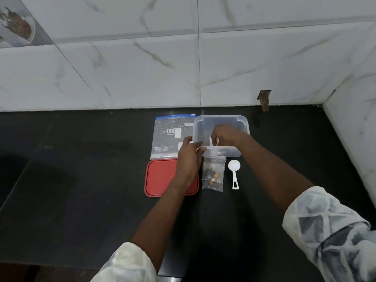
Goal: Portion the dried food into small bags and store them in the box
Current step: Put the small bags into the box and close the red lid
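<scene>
Left hand point(188, 157): fingers curled over the near-left corner of the box point(221, 117), holding the rim to steady it. Right hand point(226, 135): over the open box, fingers bent down around a pale strip point(214, 141) at the near wall. It looks like a pinch, but I can't tell if it's closed or what the strip is.

1 filled small bag point(213, 174) lies flat on the counter point(81, 180), just in front of the box and not yet inside. The dark and orange pieces sit low in it.

Handling, my read:
- Small bag: light, limp, slick film. Contents will slump when lifted, so pinch the stiffer top edge, not the belly.
- Box: light, rigid, thin-walled. It probably slides on the smooth counter, hence the hold on the rim.

Scoop point(234, 171) lies just right of the small bag. Red lid point(160, 178) lies to its left, under my left wrist. Big bag point(171, 137) lies flat behind the lid, touching the box's left side.
</scene>
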A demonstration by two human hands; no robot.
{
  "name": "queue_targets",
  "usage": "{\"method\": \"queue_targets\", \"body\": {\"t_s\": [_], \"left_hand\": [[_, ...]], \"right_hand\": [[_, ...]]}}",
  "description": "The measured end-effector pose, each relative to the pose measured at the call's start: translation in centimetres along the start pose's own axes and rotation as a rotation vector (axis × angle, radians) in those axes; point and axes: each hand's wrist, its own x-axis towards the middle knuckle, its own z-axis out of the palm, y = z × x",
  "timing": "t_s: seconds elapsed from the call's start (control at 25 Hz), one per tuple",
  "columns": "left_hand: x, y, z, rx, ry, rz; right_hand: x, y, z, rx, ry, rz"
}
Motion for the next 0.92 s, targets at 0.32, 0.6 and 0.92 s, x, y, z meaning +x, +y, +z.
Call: {"method": "queue_targets", "body": {"t_s": [0.32, 0.6, 0.92], "left_hand": [[0.3, -0.4, 0.6, 0.008, 0.007, -0.015], [-0.1, 0.0, 0.2, -0.040, 0.032, 0.015], [-6.8, -2.6, 0.4, -0.060, 0.075, -0.094]], "right_hand": [[-0.5, 1.6, -0.3, -0.219, 0.080, 0.127], [-0.6, 2.0, -0.9, -0.145, -0.016, 0.161], [-11.3, -5.6, 1.6, 0.562, 0.119, 0.531]]}}
